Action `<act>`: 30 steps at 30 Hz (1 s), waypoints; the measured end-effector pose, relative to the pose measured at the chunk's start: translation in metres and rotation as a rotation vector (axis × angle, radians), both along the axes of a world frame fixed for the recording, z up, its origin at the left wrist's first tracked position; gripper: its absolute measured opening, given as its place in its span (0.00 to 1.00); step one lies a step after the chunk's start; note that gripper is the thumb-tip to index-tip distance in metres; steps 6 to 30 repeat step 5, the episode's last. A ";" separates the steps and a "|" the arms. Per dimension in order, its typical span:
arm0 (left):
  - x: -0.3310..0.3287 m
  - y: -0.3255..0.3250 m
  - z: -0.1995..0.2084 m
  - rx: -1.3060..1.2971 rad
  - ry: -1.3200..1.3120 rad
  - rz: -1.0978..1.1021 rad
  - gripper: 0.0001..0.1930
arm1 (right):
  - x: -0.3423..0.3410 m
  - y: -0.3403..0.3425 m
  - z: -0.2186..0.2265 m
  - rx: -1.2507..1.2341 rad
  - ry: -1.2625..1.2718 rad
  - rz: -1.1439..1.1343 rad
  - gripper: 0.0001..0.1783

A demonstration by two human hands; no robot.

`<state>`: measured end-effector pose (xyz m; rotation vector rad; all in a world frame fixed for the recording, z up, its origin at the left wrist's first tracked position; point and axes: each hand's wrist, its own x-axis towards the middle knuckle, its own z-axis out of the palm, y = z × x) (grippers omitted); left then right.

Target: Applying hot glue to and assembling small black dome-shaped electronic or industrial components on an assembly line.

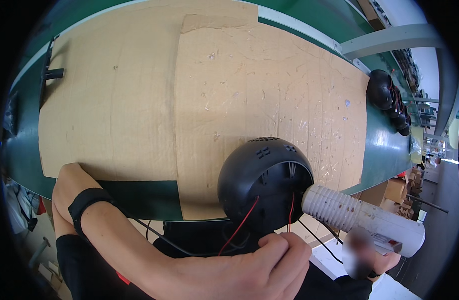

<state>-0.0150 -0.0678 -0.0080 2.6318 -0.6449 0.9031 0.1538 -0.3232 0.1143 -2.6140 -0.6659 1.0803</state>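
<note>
A round black plastic housing (239,172) with vent holes and an open hollow side rests tilted at the near edge of the cardboard. Two thin red wires (241,225) come out of its hollow. My left hand (279,265) is curled closed just below the housing, and the wires run down to it. Its fingertips are partly hidden. To the right, a white tube-shaped tool with a ribbed front end (364,215) points at the housing's open side, close to its rim. My right hand (385,262) is closed at the underside of this tool, partly hidden by a blurred patch.
Cardboard sheets (114,100) cover most of the green bench (384,155). A black bracket-like part (53,74) stands at the left. Several more black housings (382,90) line the right side, near a grey metal frame (394,41). Black cables (164,242) hang at the near edge.
</note>
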 end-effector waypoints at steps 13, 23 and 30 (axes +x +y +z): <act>0.007 0.012 0.001 -0.052 0.003 0.007 0.11 | -0.036 -0.056 0.004 -0.020 0.180 -0.131 0.27; 0.007 0.012 0.001 -0.052 0.003 0.007 0.11 | -0.036 -0.056 0.004 -0.020 0.180 -0.131 0.27; 0.007 0.012 0.001 -0.052 0.003 0.007 0.11 | -0.036 -0.056 0.004 -0.020 0.180 -0.131 0.27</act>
